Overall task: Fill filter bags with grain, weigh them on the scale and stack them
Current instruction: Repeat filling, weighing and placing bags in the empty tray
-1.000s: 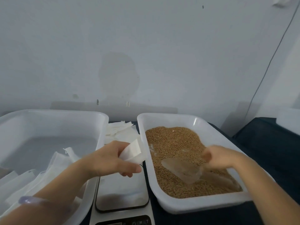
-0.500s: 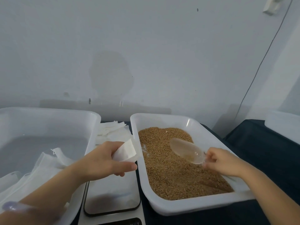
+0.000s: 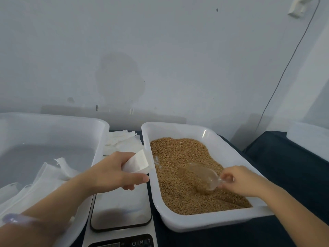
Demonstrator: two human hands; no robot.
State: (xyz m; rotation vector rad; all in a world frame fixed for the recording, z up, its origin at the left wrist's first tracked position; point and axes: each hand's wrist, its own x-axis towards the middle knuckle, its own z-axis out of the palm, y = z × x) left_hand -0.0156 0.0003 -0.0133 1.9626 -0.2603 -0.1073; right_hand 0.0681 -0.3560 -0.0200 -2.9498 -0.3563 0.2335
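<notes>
Right hand [image 3: 243, 180] pinches the clear scoop [image 3: 201, 177] — bowl pointing left into grain [image 3: 178, 152]; left hand [image 3: 114, 172] fingers grip a filter bag [image 3: 138, 162].

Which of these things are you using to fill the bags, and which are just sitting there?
For the job: left hand, filter bag, right hand, clear scoop, grain, grain tray, scale, spare bags, left tub.
Just lying about: wall cable, white container, wall clip.
</notes>
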